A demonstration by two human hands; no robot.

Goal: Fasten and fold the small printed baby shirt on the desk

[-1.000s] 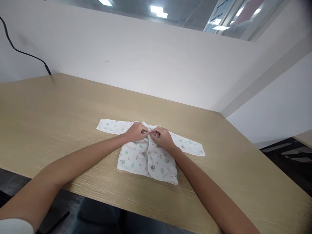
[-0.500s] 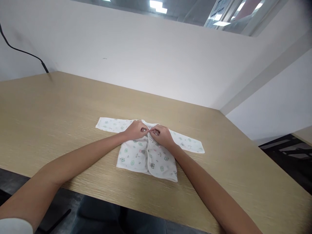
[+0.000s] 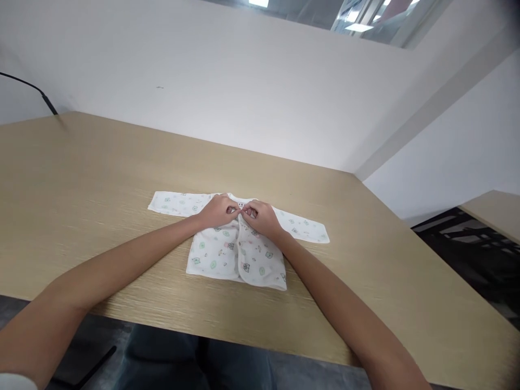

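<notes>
A small white baby shirt (image 3: 219, 254) with green and grey animal prints lies front side up, its sleeves stretched out to both sides. At the top of its front opening, just below the neckline, my left hand (image 3: 219, 210) pinches the fabric edge between thumb and finger. My right hand (image 3: 262, 218) pinches the other edge there, its fingertips meeting those of the left. Whatever fastener may be between the fingertips is hidden. Below the hands, the two front panels lie close together down to the hem.
The shirt rests on a wood-grain table (image 3: 122, 162). Behind it rises a white partition wall (image 3: 227, 92). A black cable (image 3: 49, 104) comes down at the far left corner. Dark metal framework (image 3: 467, 244) shows beyond the right edge.
The view has shifted a little, so the shirt and table sit slightly further left and higher. Both hands keep their pinch at the neckline, with hardly any visible movement.
</notes>
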